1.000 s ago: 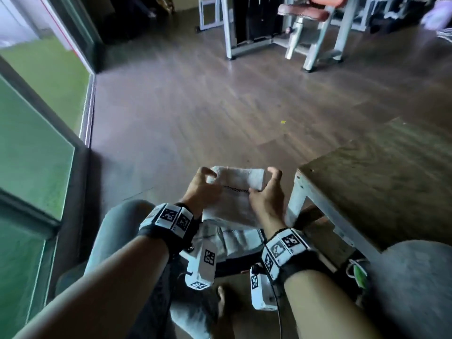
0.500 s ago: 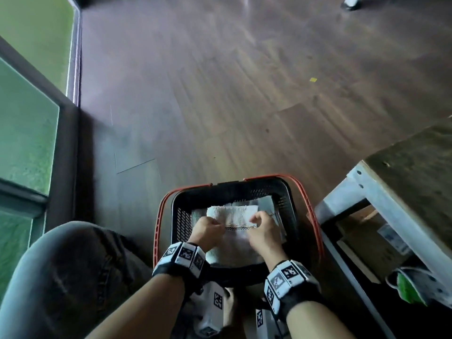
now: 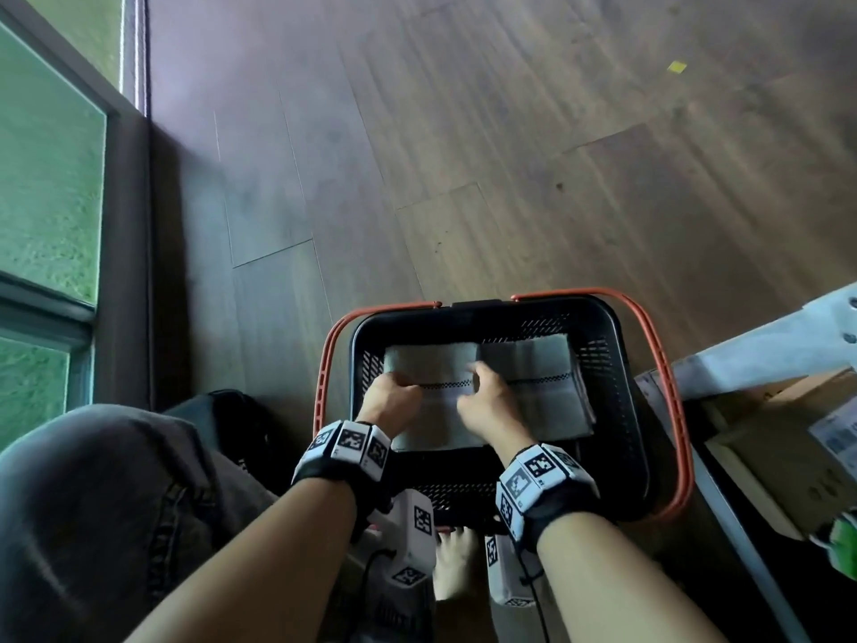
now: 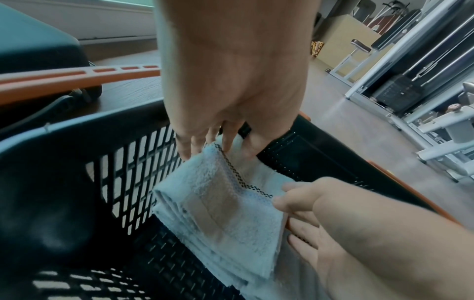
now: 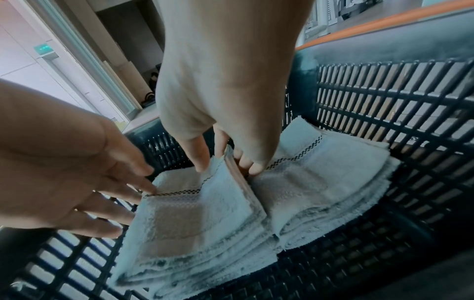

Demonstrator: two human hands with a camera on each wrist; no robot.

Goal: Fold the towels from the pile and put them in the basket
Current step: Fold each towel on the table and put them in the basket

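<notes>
Lying in the left half of the black basket (image 3: 617, 387), a folded white towel (image 3: 431, 410) is gripped at its left edge by the left hand (image 3: 389, 399) and pinched at its right edge by the right hand (image 3: 484, 401). A second folded stack (image 3: 542, 392) is seen just beside it. The basket is set on wooden floor (image 3: 510, 155).

There are two stacks of folded towels, the left stack (image 3: 431, 396) and the right stack (image 3: 547, 392), inside one black basket (image 3: 621, 410). The basket has two orange handles (image 3: 668, 364). Two hands are visible, the left hand (image 3: 392, 399) and the right hand (image 3: 487, 401).
</notes>
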